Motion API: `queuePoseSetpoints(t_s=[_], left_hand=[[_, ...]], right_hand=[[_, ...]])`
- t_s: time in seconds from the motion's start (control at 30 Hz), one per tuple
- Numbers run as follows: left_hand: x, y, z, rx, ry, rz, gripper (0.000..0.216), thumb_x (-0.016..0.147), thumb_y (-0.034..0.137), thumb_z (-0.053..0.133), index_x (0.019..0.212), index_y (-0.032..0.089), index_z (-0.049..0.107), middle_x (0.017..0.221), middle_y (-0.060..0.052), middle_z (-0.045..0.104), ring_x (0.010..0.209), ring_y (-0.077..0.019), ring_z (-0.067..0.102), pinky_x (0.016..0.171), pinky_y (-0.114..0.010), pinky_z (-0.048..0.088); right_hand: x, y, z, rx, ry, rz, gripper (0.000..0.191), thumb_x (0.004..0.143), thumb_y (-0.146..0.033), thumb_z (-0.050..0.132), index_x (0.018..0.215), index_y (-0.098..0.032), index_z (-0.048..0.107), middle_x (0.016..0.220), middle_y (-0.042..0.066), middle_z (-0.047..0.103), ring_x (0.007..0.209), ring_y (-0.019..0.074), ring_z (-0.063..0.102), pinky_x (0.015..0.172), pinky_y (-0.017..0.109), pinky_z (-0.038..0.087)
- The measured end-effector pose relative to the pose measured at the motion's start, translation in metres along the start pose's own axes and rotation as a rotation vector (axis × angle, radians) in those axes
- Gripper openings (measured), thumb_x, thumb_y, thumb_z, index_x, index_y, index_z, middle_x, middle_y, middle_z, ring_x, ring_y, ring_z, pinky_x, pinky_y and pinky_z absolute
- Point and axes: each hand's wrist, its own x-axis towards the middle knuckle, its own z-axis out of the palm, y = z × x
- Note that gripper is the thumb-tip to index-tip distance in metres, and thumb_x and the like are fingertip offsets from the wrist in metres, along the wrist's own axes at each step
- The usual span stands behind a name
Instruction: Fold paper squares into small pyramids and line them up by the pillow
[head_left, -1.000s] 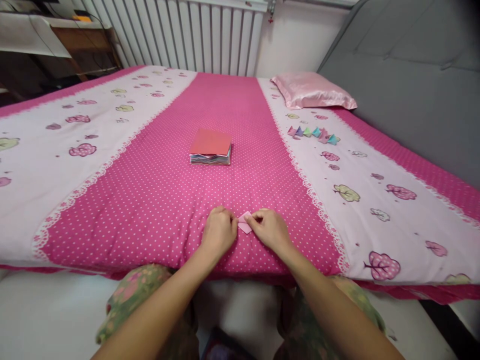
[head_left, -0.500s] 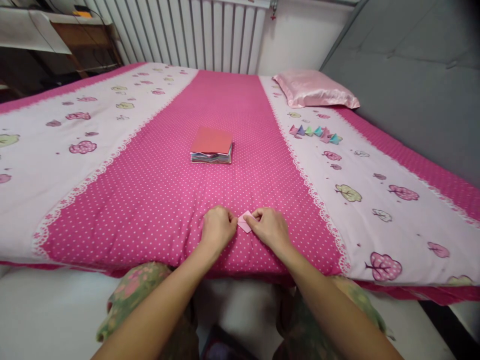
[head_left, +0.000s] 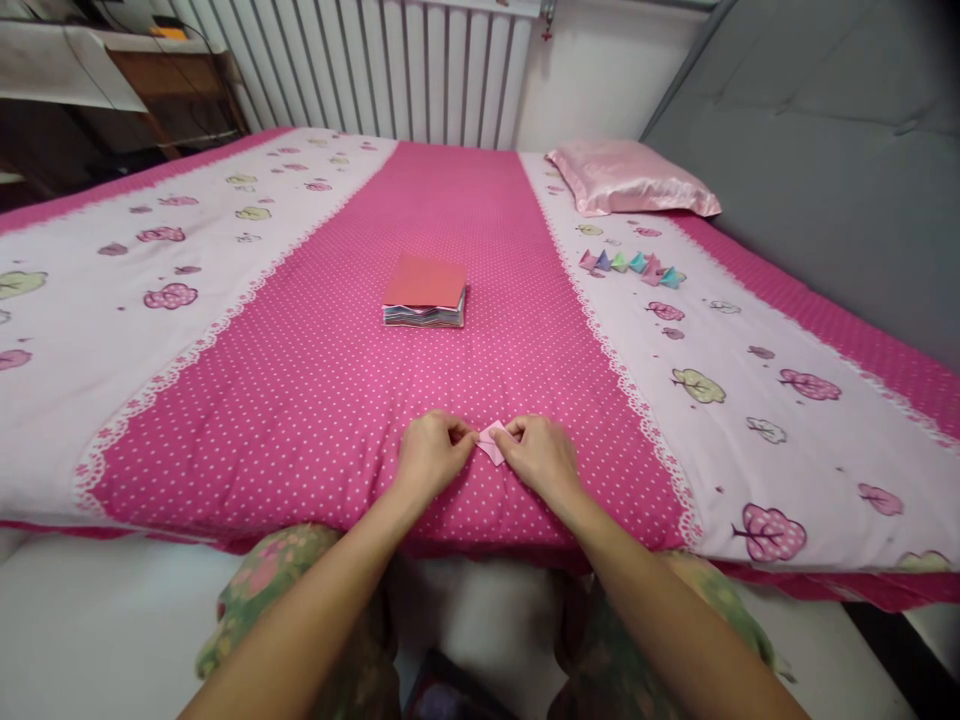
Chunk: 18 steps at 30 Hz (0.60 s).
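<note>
Between my hands, close to the bed's near edge, is a small folded piece of pink paper (head_left: pixel 491 443), its corners pointing outward. My left hand (head_left: pixel 436 448) pinches its left corner between thumb and forefinger. On the other side, my right hand (head_left: pixel 541 455) grips the right part, with the thumb lying on top of the paper. Farther up the bed lies a stack of square coloured paper (head_left: pixel 425 283), a red-orange sheet uppermost. Off to the right, several small folded paper shapes (head_left: pixel 636 263) in pink, purple, green and blue sit in a row.
A pink and white bedspread (head_left: pixel 322 400) with dots and tree prints covers the bed. The pink pillow (head_left: pixel 630 176) lies at the far right by a grey headboard (head_left: pixel 817 170). A white radiator (head_left: pixel 375 70) stands behind the bed, and a desk (head_left: pixel 172 75) at the far left.
The fingers of my left hand have shifted slightly at the left corner of the pink paper. My right hand keeps its hold, and the paper has barely moved.
</note>
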Motion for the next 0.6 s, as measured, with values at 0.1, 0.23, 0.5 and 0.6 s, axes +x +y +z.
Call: queuePoseSetpoints(t_s=[0.1,0.23,0.5,0.6], left_hand=[[-0.002,0.004,0.007,0.041,0.061,-0.04,0.021,0.075,0.034,0.056,0.07,0.018,0.07,0.069,-0.005,0.068,0.06,-0.0165,0.057,0.054,-0.026,0.033],[-0.003,0.009,0.012,0.111,0.085,-0.091,0.021,0.074,0.035,0.056,0.069,0.02,0.07,0.067,-0.005,0.068,0.06,-0.0183,0.058,0.052,-0.026,0.031],[-0.002,0.013,0.012,0.168,0.064,-0.116,0.019,0.074,0.033,0.055,0.071,0.02,0.069,0.071,-0.007,0.068,0.065,-0.0215,0.06,0.056,-0.029,0.037],[-0.003,0.013,0.012,0.177,0.057,-0.111,0.018,0.075,0.032,0.055,0.073,0.019,0.068,0.076,-0.007,0.067,0.069,-0.0216,0.061,0.059,-0.029,0.039]], right_hand=[[0.0,0.001,0.0,0.006,0.006,-0.012,0.031,0.078,-0.047,0.052,0.064,-0.024,0.068,0.06,0.004,0.066,0.055,0.018,0.058,0.048,0.026,0.025],[0.001,0.004,0.002,0.051,0.04,-0.048,0.027,0.077,-0.044,0.056,0.064,-0.022,0.065,0.061,0.002,0.066,0.057,0.0171,0.058,0.05,0.025,0.029],[0.0,0.014,-0.003,0.258,0.042,-0.054,0.013,0.072,-0.032,0.063,0.074,-0.019,0.062,0.066,0.001,0.066,0.062,0.0158,0.061,0.057,0.025,0.042],[-0.003,0.015,-0.006,0.313,0.002,-0.046,0.009,0.072,-0.025,0.063,0.076,-0.018,0.065,0.068,0.002,0.068,0.062,0.0149,0.062,0.06,0.025,0.045]])
